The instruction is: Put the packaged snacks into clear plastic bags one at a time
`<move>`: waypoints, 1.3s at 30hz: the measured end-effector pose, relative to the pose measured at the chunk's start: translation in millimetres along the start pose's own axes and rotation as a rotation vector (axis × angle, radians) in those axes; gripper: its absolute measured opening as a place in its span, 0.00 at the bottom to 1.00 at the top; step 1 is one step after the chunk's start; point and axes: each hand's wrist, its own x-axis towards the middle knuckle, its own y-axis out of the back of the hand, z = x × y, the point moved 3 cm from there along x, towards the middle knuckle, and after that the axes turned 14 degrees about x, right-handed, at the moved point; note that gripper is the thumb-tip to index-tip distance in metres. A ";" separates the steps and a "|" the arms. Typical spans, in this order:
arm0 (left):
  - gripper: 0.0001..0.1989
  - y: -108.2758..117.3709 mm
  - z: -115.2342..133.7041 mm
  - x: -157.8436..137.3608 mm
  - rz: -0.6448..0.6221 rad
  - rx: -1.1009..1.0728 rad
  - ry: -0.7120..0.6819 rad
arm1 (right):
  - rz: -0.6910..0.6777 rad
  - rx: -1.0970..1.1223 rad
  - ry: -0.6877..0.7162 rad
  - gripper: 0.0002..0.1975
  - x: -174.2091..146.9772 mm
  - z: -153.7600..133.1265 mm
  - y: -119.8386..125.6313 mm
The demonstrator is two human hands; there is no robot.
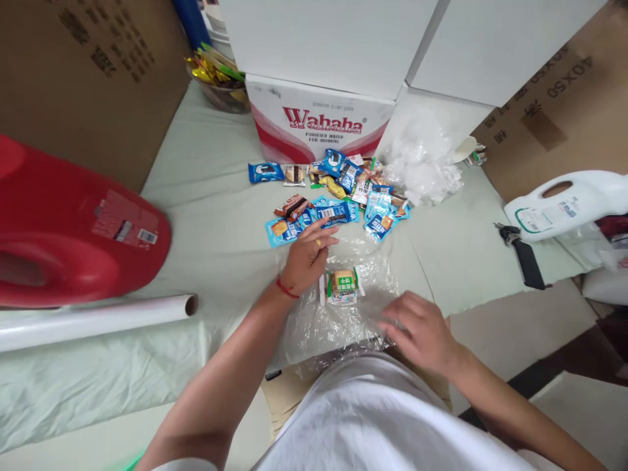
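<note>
On a sheet of clear plastic film (314,330) near the table's front edge lies a small stack of wrapped biscuits (345,286), the top one with a green label. My left hand (308,256), wearing a ring and a red cord, reaches over the film with its fingers stretched out. Its fingertips are at a blue snack packet (334,214); whether they touch it I cannot tell. My right hand (419,332) is slightly blurred, its fingers curled together at the film's right edge. More wrapped snacks (350,176) lie in a loose heap beyond.
A Wahaha carton (318,121) stands behind the snacks, beside crumpled clear plastic (424,160). To the left are a big red jug (73,229) and a white roll (98,320). A white bottle (564,203) and a black-handled tool (527,258) lie right. A snack bowl (226,98) stands behind.
</note>
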 end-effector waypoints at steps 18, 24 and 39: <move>0.11 -0.7 -31.6 0.9 0.016 -0.022 0.064 | -0.028 -0.032 0.113 0.09 -5.5 7.6 -48.9; 0.09 16.9 -23.8 6.5 0.052 -0.088 0.110 | -0.184 0.049 0.014 0.14 58.8 6.6 -14.8; 0.31 58.9 -9.0 -21.0 0.097 -0.364 0.390 | -0.474 0.336 -0.358 0.05 151.4 57.4 -38.3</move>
